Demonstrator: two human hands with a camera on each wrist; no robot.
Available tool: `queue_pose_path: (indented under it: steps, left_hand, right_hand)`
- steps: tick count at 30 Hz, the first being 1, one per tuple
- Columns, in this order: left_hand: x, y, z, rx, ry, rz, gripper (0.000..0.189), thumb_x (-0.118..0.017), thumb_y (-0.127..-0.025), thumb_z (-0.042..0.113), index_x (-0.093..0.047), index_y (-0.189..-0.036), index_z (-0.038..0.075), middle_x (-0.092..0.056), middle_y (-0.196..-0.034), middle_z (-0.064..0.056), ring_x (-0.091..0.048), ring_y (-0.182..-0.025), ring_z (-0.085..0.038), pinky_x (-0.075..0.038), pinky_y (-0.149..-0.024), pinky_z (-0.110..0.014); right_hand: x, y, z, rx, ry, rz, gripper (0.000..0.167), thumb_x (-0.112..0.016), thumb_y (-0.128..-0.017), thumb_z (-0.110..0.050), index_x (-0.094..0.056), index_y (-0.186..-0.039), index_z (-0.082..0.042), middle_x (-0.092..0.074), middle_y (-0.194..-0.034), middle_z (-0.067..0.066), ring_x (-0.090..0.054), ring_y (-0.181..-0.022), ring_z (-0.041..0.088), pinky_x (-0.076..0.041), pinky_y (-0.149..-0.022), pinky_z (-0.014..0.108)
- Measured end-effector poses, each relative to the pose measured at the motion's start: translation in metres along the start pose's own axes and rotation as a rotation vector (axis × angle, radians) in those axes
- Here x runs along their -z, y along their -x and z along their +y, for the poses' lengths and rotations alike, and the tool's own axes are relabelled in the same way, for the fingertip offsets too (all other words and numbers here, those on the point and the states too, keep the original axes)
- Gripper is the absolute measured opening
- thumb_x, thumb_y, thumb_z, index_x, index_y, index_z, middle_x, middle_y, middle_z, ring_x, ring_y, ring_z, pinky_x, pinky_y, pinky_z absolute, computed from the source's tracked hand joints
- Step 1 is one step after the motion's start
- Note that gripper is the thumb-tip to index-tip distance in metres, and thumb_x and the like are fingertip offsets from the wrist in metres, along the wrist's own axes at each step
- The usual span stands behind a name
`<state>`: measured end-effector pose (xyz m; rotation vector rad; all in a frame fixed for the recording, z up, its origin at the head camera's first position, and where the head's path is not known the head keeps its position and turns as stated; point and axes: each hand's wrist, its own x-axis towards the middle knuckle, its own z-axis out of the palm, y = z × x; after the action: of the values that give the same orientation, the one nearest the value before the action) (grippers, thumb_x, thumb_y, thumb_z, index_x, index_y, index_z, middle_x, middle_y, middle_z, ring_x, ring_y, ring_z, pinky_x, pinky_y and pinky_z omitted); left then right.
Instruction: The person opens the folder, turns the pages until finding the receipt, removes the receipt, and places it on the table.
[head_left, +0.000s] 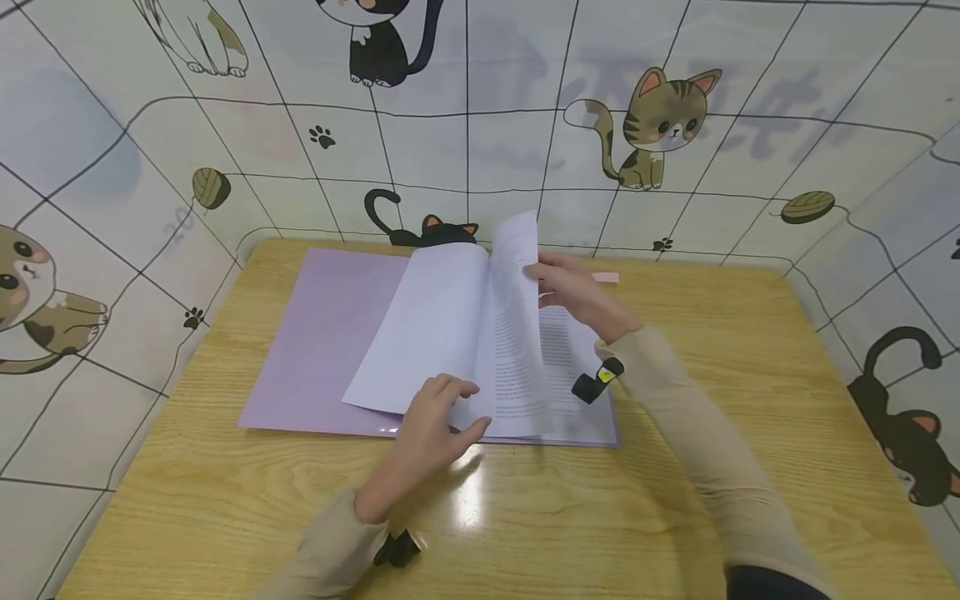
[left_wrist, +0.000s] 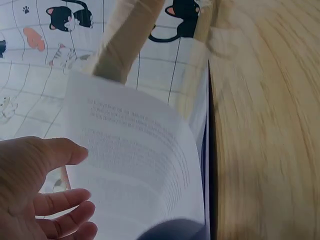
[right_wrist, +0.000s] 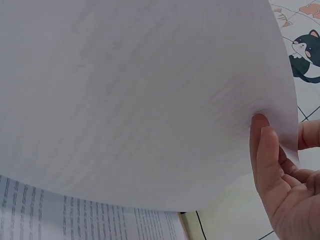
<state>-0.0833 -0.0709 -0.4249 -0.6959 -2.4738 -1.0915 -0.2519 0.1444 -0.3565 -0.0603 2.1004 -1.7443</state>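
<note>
A purple folder (head_left: 337,308) lies spread on the table with printed sheets inside. Its left stack shows a blank white page (head_left: 427,333). One printed sheet (head_left: 513,350) stands raised and curved near the middle, above another printed page (head_left: 558,350) on the right side. My right hand (head_left: 573,292) pinches the raised sheet by its outer edge; in the right wrist view, fingers (right_wrist: 267,150) lie on one face and the thumb is behind. My left hand (head_left: 435,425) hovers at the folder's front edge, thumb and fingers apart, holding nothing. In the left wrist view the raised sheet (left_wrist: 130,150) faces that hand.
The wooden table (head_left: 712,333) extends around the folder on both sides. A small pink strip (head_left: 606,277) lies behind the right hand. A cat-patterned cloth (head_left: 510,150) rises along the table's back and sides. Each wrist wears a black strap (head_left: 596,382).
</note>
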Motion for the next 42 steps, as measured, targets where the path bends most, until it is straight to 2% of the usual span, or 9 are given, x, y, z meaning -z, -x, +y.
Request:
queue_pose_path:
  steps: [5, 10, 20, 25, 28, 37, 42]
  left_hand:
    - [-0.005, -0.003, 0.014, -0.057, 0.066, 0.043, 0.034, -0.080, -0.069, 0.015, -0.063, -0.095, 0.001, -0.062, -0.090, -0.008, -0.055, -0.081, -0.023, -0.045, -0.067, -0.028]
    - [-0.008, -0.006, 0.027, -0.085, 0.110, 0.069, 0.033, -0.079, -0.069, 0.018, -0.061, -0.094, 0.004, -0.062, -0.090, -0.007, -0.054, -0.081, -0.019, -0.045, -0.070, -0.026]
    - [-0.016, -0.008, 0.040, -0.061, 0.152, 0.141, 0.032, -0.074, -0.073, 0.026, -0.053, -0.085, 0.006, -0.054, -0.081, -0.003, -0.051, -0.077, -0.020, -0.045, -0.065, -0.027]
    - [-0.018, -0.010, 0.039, -0.057, 0.141, 0.189, 0.023, -0.071, -0.072, 0.014, -0.052, -0.079, 0.004, -0.053, -0.074, -0.004, -0.050, -0.068, -0.019, -0.045, -0.059, -0.027]
    - [-0.017, -0.009, 0.036, -0.039, 0.129, 0.205, 0.018, -0.068, -0.070, 0.007, -0.051, -0.076, 0.004, -0.053, -0.071, -0.005, -0.049, -0.062, -0.017, -0.042, -0.056, -0.022]
    - [-0.009, -0.005, 0.026, -0.018, 0.107, 0.203, 0.014, -0.061, -0.069, -0.004, -0.050, -0.070, 0.006, -0.053, -0.060, 0.000, -0.043, -0.047, -0.010, -0.033, -0.045, -0.013]
    - [-0.001, -0.003, 0.018, -0.002, 0.090, 0.204, 0.016, -0.062, -0.068, -0.006, -0.051, -0.070, 0.004, -0.051, -0.055, 0.002, -0.038, -0.045, -0.004, -0.030, -0.041, -0.012]
  right_hand:
    - [-0.007, -0.004, 0.000, 0.024, -0.021, -0.013, 0.033, -0.052, -0.093, -0.015, -0.052, -0.121, 0.004, -0.055, -0.093, 0.006, -0.058, -0.076, 0.018, -0.050, -0.067, 0.028]
    - [-0.013, -0.004, 0.000, 0.056, -0.021, -0.021, 0.027, -0.052, -0.094, -0.015, -0.053, -0.114, 0.003, -0.056, -0.093, 0.006, -0.057, -0.076, 0.018, -0.050, -0.069, 0.028]
    - [-0.024, -0.005, -0.003, 0.055, -0.064, -0.051, 0.041, -0.051, -0.095, -0.016, -0.047, -0.132, 0.001, -0.059, -0.105, 0.010, -0.062, -0.078, 0.016, -0.052, -0.071, 0.028]
    - [-0.027, -0.007, -0.002, 0.061, -0.080, -0.057, 0.041, -0.052, -0.094, -0.015, -0.047, -0.131, 0.002, -0.059, -0.105, 0.010, -0.062, -0.079, 0.017, -0.053, -0.073, 0.030]
    - [-0.028, -0.007, -0.001, 0.060, -0.082, -0.063, 0.037, -0.053, -0.094, -0.016, -0.050, -0.126, 0.002, -0.059, -0.100, 0.008, -0.061, -0.077, 0.017, -0.053, -0.074, 0.030]
    - [-0.029, -0.007, 0.000, 0.063, -0.060, -0.076, 0.021, -0.054, -0.093, -0.020, -0.053, -0.105, -0.003, -0.059, -0.090, 0.006, -0.062, -0.078, 0.017, -0.054, -0.072, 0.031]
    - [-0.027, -0.007, 0.001, 0.081, -0.053, -0.101, 0.033, -0.056, -0.093, -0.024, -0.051, -0.109, 0.004, -0.063, -0.086, 0.008, -0.064, -0.079, 0.018, -0.055, -0.071, 0.034]
